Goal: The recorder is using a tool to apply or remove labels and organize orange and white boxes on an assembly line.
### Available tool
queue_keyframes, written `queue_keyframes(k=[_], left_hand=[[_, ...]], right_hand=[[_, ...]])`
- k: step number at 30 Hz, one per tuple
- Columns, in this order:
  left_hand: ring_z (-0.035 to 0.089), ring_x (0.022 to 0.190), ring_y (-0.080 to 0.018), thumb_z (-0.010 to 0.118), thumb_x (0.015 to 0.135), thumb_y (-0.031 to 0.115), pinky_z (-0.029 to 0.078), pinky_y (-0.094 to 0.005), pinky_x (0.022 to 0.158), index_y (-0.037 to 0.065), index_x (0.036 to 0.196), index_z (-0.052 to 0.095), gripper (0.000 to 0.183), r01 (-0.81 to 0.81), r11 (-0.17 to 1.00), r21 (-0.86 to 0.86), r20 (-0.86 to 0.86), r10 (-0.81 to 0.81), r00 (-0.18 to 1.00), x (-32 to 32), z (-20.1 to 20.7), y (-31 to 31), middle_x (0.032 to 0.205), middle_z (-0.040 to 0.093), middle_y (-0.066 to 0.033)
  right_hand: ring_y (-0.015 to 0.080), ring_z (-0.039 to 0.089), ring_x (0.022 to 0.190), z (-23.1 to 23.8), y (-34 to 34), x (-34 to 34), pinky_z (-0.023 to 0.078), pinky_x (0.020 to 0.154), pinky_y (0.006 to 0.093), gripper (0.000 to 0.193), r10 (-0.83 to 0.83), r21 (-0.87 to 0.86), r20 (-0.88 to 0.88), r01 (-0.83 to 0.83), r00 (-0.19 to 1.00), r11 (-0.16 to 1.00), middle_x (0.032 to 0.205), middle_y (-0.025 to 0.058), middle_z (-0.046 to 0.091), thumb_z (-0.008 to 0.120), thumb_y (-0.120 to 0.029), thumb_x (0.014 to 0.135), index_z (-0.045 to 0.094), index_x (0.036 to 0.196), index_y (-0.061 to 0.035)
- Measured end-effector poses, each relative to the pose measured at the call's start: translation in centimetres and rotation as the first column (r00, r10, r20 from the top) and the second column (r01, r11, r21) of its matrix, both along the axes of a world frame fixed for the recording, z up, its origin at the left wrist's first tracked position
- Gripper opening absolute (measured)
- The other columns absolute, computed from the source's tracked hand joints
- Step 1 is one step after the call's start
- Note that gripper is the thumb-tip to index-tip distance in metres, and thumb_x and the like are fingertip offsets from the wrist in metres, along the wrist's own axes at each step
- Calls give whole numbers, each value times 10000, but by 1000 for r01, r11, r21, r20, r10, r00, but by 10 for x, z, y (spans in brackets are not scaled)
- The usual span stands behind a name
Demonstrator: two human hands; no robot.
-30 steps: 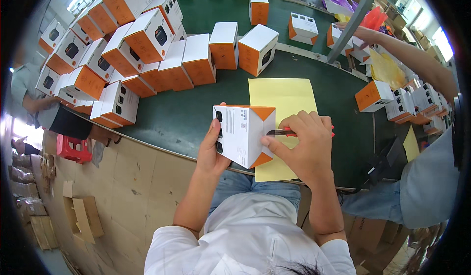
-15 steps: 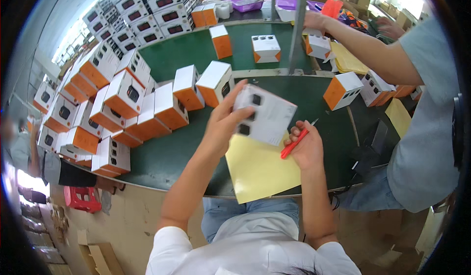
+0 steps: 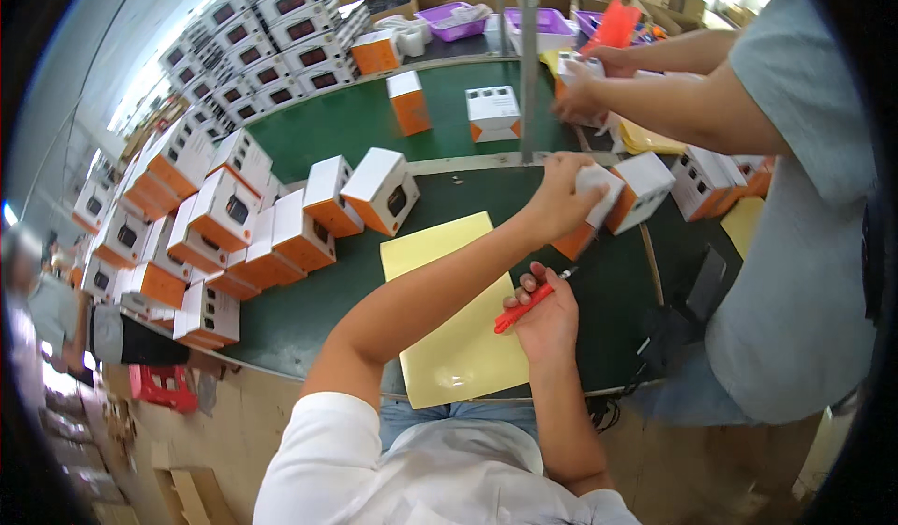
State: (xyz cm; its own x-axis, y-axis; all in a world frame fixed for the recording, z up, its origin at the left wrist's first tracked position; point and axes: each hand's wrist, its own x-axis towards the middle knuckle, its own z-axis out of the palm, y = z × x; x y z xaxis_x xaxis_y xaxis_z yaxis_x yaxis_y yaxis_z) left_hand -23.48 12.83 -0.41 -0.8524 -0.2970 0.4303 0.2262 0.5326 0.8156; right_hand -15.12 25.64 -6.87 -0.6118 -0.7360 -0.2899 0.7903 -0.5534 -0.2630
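My left hand (image 3: 564, 193) reaches across to the right, its fingers closed on a small white-and-orange carton (image 3: 601, 196). That carton is right beside another white-and-orange carton (image 3: 644, 193); whether its base rests on the table I cannot tell. In my right hand (image 3: 550, 324), held palm up nearer to me, lies a slim red-handled tool (image 3: 524, 310) with a thin metal tip pointing away to the right. A yellow sheet (image 3: 458, 357) lies on the green table, partly under my left forearm and beside my right hand.
Many similar cartons (image 3: 224, 209) are stacked at the left. Single cartons (image 3: 493, 113) stand on the far green strip behind a metal post (image 3: 528, 66). Purple trays (image 3: 454, 21) sit at the back. At the right, a co-worker's hands (image 3: 585, 90) handle another carton.
My left hand has carried the carton from above the yellow sheet to the right, beside the standing carton. My right hand keeps the red tool. The co-worker's hands have come together around a carton.
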Motion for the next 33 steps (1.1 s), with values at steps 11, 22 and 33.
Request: queue_keyframes(k=[11,22,33], left_hand=[[614,1190,-378,812,774,421,383,-551,1092,89,1330,638,670,-387,239,-891,-64,776,628,202,32,-186,1271,671,-159],[589,1090,-367,799,736,318,517,-469,911,66,1132,602,509,-689,361,-629,-137,820,555,300,57,-92,1162,579,-164],[495,1365,-409,948,610,478,435,-486,1119,89,1432,568,985,-300,750,-589,250,522,816,393,92,-84,1498,482,-179]], right_hand=[[129,519,722,10,4,12,459,743,339,172,77,24,-89,-75,993,997,852,19,548,601,-177,1008,634,1137,-68],[124,498,730,8,4,7,441,752,339,172,119,79,-277,-101,954,992,861,13,542,568,-185,1020,628,1137,-75],[124,524,796,5,7,7,464,802,353,323,212,65,-392,-203,895,977,976,27,560,577,-120,1001,583,1315,-44]])
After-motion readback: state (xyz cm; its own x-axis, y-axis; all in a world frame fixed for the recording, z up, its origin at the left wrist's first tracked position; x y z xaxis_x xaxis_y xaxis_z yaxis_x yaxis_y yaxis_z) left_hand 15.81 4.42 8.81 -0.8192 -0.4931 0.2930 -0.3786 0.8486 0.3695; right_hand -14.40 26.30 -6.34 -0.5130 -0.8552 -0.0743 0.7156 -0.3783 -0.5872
